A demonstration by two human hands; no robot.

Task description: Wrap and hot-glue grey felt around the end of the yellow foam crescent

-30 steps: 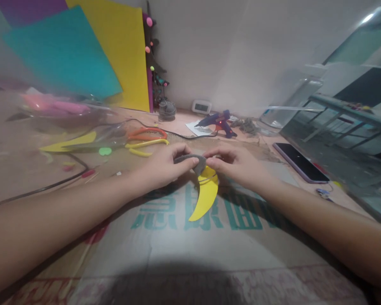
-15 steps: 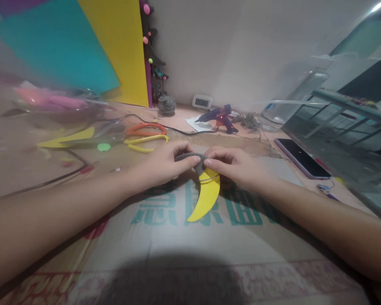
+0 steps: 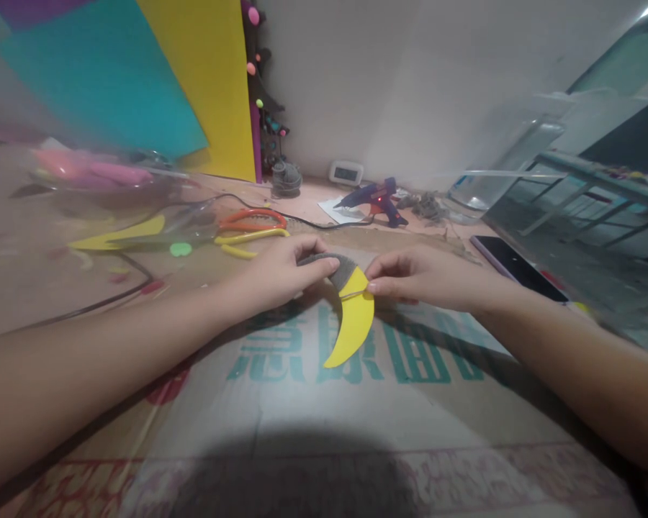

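A curved yellow crescent piece point(image 3: 355, 327) hangs tip down above the printed cardboard, its upper part wrapped in grey yarn point(image 3: 343, 270). My left hand point(image 3: 294, 267) pinches the yarn-wrapped end between thumb and fingers. At the crescent's right edge, my right hand point(image 3: 410, 273) has thumb and fingertips pressed together on a strand of grey yarn. That strand crosses the bare yellow part, a little below the wrapped section.
Orange and yellow-handled scissors point(image 3: 253, 232) lie behind my left hand. Farther back are a glue gun point(image 3: 370, 198), a white clock point(image 3: 346, 173) and a yarn ball point(image 3: 286, 178). A phone point(image 3: 518, 267) lies at right; a black cable point(image 3: 135, 266) runs at left.
My right hand has moved slightly right, off the wrapped part to the crescent's edge, with the strand in its fingertips. More of the grey wrapping shows. My left hand keeps its pinch.
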